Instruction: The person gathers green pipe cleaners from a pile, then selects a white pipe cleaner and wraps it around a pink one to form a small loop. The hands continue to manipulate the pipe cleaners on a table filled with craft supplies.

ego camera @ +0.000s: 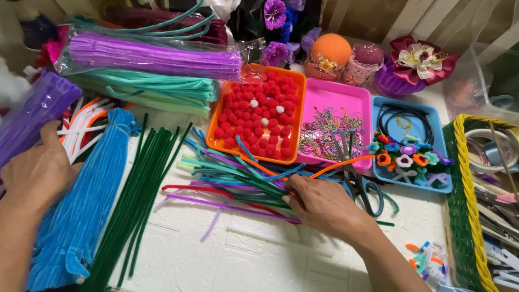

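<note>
My right hand (324, 206) rests palm down on a loose heap of mixed pipe cleaners (238, 181) in the middle of the white table, its fingertips closing on a few strands, among them an orange one (340, 164). My left hand (37, 174) lies at the far left on a bundle of blue pipe cleaners (86, 205), its thumb against a bagged purple bundle (30, 116). Dark green pipe cleaners (143, 189) lie between the two hands.
An orange tray (219, 141) holds red pompoms, a pink tray (363, 103) small charms, a blue tray (439, 141) small flowers and black headbands. Scissors (367, 189) lie by my right hand. A green-yellow wicker basket (459, 200) stands at right. Purple and teal bundles (151, 59) lie behind.
</note>
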